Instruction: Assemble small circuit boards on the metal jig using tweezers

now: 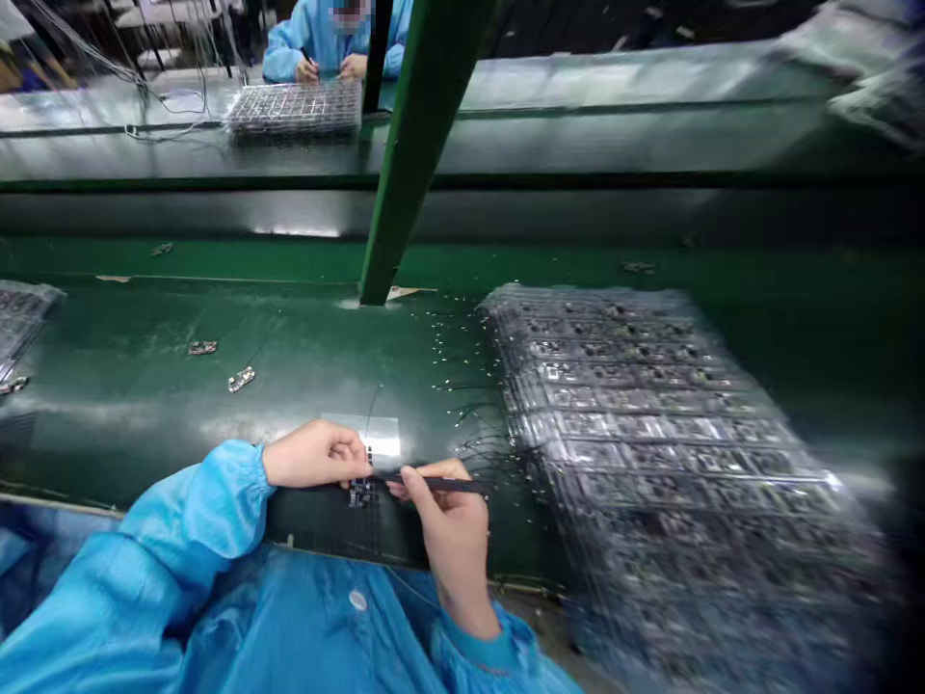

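My left hand [322,455] is closed, its fingertips pinched at the upper edge of a small circuit board [359,494] near the table's front edge. A thin dark wire rises from beside these fingertips. Between thumb and fingers, my right hand [454,516] grips a slim black tool [462,485] that looks like tweezers. Its tip points left, close to my left fingertips; exactly what it touches there is too small to make out. Under the work lies a pale clear sheet [386,436].
To the right stands a tall, blurred stack of clear trays [650,414] filled with boards; wires [469,414] stick out on its left. Loose boards [242,379] lie left on the green table [145,405]. A green post [411,145] rises ahead. Across, a person [310,39] works behind trays [296,108].
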Tool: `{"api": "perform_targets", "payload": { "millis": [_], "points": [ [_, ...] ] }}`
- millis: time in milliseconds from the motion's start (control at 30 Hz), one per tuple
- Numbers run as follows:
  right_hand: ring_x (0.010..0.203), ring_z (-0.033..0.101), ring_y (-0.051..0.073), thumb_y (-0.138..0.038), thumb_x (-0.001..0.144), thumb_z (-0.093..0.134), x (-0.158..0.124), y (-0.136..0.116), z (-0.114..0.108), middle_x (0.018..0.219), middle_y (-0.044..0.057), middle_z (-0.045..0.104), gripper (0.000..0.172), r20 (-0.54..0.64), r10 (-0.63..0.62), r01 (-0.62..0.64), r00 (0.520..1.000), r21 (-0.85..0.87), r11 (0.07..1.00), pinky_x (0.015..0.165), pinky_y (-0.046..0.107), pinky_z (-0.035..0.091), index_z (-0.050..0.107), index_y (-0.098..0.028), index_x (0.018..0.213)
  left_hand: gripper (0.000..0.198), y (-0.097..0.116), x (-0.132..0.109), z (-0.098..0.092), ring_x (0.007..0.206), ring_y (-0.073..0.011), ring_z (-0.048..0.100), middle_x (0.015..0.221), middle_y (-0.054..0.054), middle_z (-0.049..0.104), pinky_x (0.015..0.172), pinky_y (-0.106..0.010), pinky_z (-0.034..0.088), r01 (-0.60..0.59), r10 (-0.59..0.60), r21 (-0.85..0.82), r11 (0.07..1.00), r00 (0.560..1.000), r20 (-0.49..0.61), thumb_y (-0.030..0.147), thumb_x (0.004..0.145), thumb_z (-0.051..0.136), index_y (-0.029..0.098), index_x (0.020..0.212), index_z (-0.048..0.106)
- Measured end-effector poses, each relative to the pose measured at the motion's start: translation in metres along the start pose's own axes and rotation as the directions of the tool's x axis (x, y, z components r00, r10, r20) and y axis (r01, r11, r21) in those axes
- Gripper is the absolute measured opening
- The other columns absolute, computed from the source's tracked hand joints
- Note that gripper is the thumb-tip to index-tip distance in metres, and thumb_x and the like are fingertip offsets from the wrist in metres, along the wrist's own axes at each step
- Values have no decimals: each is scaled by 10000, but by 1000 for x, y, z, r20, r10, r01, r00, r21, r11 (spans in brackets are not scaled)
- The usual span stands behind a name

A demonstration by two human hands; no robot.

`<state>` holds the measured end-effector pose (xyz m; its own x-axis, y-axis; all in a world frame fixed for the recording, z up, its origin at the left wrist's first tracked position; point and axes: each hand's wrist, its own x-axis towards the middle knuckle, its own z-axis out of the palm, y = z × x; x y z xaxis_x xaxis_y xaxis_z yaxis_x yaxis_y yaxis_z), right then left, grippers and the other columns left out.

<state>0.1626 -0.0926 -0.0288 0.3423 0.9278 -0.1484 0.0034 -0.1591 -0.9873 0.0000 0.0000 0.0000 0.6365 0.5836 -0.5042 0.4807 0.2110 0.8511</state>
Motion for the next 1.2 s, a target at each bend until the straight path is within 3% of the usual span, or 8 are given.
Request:
{"api": "perform_targets", "payload": {
  "millis": [400, 633, 767, 833, 1000, 1200],
  "points": [
    [589, 671, 173, -346, 742, 697, 0, 1, 2, 607, -16, 618, 225, -16, 12, -11, 1000, 60, 998, 567, 260, 528, 546, -187, 696, 78, -2, -1, 8, 526, -60, 438, 560, 55, 496, 536, -178, 371, -70, 76, 58, 996, 992, -103, 188, 718, 599, 131, 671, 573],
    [573, 660, 166, -391, 769, 680, 0, 15, -2, 644, -8, 633, 242, -106, -6, 20, 994, 131, 991, 573, 277, 534, 565, -180, 745, 117, -1, -4, 0, 527, -67, 453, 556, 48, 503, 538, -182, 369, -112, 109, -12, 994, 980, -168, 226, 735, 600, 132, 677, 561],
    [635, 681, 203, -470, 882, 497, -1, 12, 4, 734, 55, 708, 363, -11, 67, -64, 998, 174, 983, 596, 331, 551, 573, -171, 1072, 151, -1, -5, -1, 534, -76, 484, 559, 38, 524, 543, -186, 380, -111, 104, -53, 992, 987, -122, 265, 756, 601, 128, 707, 561],
    [701, 689, 212, -459, 886, 493, -1, 6, 7, 779, 61, 717, 383, 51, 76, -83, 996, 142, 986, 659, 351, 557, 552, -179, 1142, 158, -2, -6, 1, 536, -76, 479, 567, 37, 526, 537, -183, 380, -130, 125, -35, 991, 985, -121, 274, 759, 603, 128, 714, 567],
    [748, 685, 196, -332, 783, 671, -1, -7, 10, 828, 22, 709, 282, 196, 32, -49, 980, 83, 995, 729, 320, 540, 562, -212, 1014, 157, -3, -6, 5, 539, -78, 487, 575, 33, 546, 528, -176, 379, -155, 164, 67, 986, 973, -162, 274, 762, 605, 125, 714, 591],
    [672, 655, 159, -272, 785, 642, 1, -5, 13, 753, -4, 671, 229, 176, -33, 27, 984, 33, 999, 647, 270, 521, 527, -212, 974, 120, -6, -7, 2, 660, -112, 604, 721, -15, 654, 628, -199, 459, -192, 194, 40, 981, 979, -56, 213, 767, 588, 123, 829, 637]
  ]
}}
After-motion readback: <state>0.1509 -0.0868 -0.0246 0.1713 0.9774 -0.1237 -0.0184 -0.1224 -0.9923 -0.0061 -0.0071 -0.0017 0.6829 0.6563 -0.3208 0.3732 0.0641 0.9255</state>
